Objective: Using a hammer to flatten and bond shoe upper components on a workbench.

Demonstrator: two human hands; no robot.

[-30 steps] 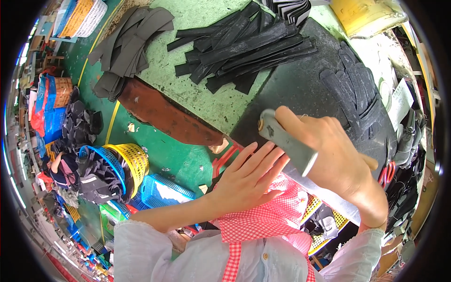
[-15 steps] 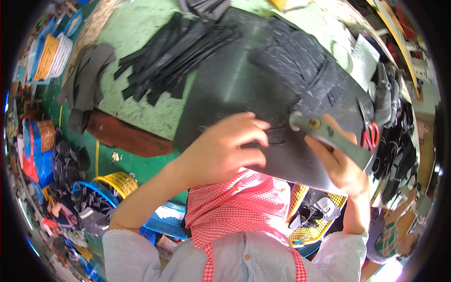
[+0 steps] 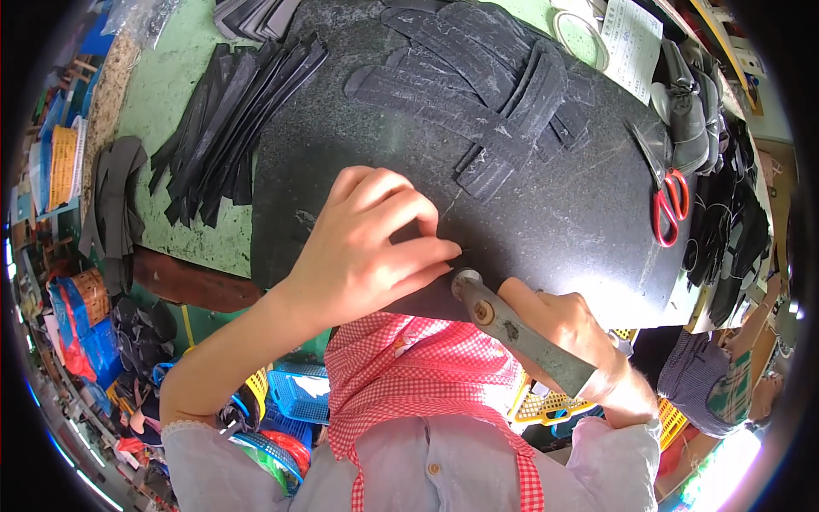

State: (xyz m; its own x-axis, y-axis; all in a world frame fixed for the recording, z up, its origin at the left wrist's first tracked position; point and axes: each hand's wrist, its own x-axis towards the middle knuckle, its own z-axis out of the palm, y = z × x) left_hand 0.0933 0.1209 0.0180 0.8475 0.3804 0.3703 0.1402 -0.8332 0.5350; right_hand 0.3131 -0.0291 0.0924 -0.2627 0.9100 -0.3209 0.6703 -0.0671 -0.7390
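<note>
My right hand grips a hammer with a worn grey metal head, held low over the front edge of the black work mat. Its round striking face points left toward my left hand. The fingers of that hand are bent, with thumb and fingertips brought together just above the mat. Something dark lies at the fingertips, but against the black surface I cannot make it out. Flat black strips lie crossed in a pile farther back on the mat. Narrower black strips are bunched to the left.
Red-handled scissors lie at the mat's right side. Beyond them are dark bundled pieces, a paper sheet and a tape roll. Grey strips hang over the table's left edge. Below are blue and yellow baskets. Another person is at right.
My view has shifted, so the table layout sits differently. The hammer has come down and left, closer to my left hand. My left fingers have drawn together at the mat.
</note>
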